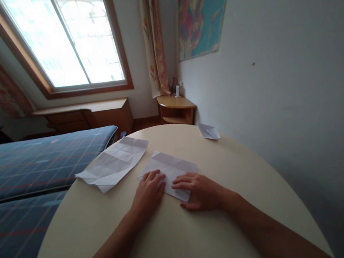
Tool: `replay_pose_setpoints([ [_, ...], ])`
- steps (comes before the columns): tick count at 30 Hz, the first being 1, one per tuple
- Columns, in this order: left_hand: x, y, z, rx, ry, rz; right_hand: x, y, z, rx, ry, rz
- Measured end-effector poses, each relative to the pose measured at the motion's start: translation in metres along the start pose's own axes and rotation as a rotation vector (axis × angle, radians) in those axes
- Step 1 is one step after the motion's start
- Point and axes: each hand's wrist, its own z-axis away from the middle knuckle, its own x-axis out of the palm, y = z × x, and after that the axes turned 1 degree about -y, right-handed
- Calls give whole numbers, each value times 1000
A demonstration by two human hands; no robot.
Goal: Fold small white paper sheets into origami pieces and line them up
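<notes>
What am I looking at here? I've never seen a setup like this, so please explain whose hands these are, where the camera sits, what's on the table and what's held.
There is no machine here, just a person's two bare hands. The single picture comes from a camera worn on that person's head, looking forward and down. On the table lie three pieces of white paper: a folded paper in the middle, a creased sheet to its left, and a small piece near the far right edge. The left hand and right hand both rest on the folded paper; neither lifts it.
</notes>
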Motion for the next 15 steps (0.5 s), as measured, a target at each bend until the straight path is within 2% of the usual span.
replay_pose_setpoints([
  [6,-3,8,1,-7,-29,52,2,6,-1,129,99,-58],
  [11,-7,16,3,25,-49,89,5,14,-2,266,230,-178],
  [15,-11,18,5,99,-88,79,8,15,-5,285,287,-211],
])
